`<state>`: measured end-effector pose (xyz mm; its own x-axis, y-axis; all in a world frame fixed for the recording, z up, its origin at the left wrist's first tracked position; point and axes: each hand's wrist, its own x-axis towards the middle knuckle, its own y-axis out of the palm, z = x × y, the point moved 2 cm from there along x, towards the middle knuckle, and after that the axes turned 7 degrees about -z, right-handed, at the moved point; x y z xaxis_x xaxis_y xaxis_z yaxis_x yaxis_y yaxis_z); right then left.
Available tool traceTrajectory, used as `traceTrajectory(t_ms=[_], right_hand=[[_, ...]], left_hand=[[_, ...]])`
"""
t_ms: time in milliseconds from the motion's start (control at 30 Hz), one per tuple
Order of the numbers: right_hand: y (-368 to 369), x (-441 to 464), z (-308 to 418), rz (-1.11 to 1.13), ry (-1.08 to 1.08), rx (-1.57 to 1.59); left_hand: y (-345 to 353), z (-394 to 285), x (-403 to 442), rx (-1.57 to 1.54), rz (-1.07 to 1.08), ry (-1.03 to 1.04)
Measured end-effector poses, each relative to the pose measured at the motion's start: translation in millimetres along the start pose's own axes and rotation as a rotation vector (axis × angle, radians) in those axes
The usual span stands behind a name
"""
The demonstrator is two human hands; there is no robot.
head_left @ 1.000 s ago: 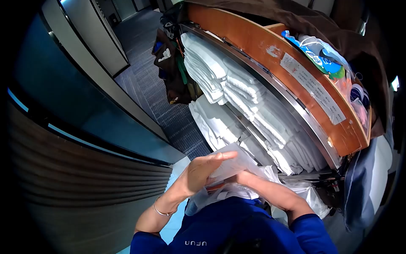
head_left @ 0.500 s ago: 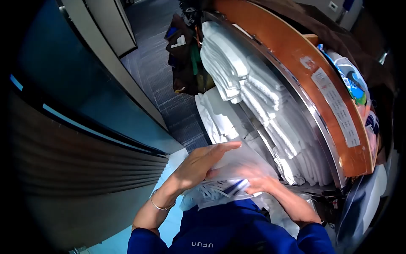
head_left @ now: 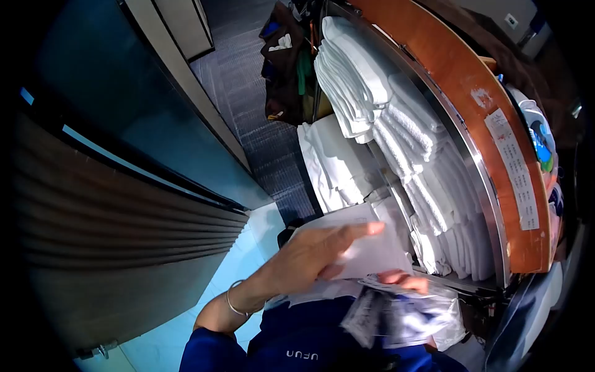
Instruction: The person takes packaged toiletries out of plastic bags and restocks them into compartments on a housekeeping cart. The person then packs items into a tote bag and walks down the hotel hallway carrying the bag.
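Note:
My left hand [head_left: 310,257] is at the near side of a translucent white plastic bag [head_left: 372,251], its index finger stretched along the upper part and its thumb lower, with the plastic between them. Just to its right, my right hand [head_left: 404,281] grips a bunch of small clear packets [head_left: 396,316] with white and dark blue markings. The packets hang in front of my blue shirt and are blurred by motion. Most of the right hand's fingers are hidden behind them.
A cart with a wooden top edge [head_left: 458,80] holds stacked white towels [head_left: 353,74] and folded white linen [head_left: 334,161]. Beyond it hangs a dark bag [head_left: 285,87]. A glossy dark panel [head_left: 142,105] and a door handle [head_left: 102,350] are at the left.
My right hand has come out of the plastic bag with the packets and moved toward my body at the right. My left hand has shifted slightly right and nearer. The view has turned slightly.

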<state>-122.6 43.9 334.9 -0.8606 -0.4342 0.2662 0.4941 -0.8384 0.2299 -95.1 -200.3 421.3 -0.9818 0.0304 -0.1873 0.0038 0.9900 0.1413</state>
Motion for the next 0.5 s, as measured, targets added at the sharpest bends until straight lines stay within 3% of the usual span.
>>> traceTrajectory(t_ms=[67,167,200,300,367,433,500], right_hand=[[3,9,28,-0.132,0.093,0.106],[-10,22,34,-0.176,0.031,-0.238],[-11,26,35,-0.188,0.058,-0.15],[-9,47,41,-0.222,0.102,0.153],[7,56,37,-0.199,0.047,0.376],[14,71,35,-0.186,0.002,0.437],[16,85,32,-0.193,-0.004,0.425]], left_hand=[[5,-8,3,-0.046,-0.045,-0.203],[2,-14,4,0.049,0.063,-0.207],[1,-14,5,0.069,0.023,-0.068],[-7,-17,7,0.082,-0.064,0.042],[-18,-19,7,-0.051,-0.026,-0.033],[-32,-23,9,-0.022,-0.208,-0.028],[-52,-28,15,-0.078,-0.219,0.096]])
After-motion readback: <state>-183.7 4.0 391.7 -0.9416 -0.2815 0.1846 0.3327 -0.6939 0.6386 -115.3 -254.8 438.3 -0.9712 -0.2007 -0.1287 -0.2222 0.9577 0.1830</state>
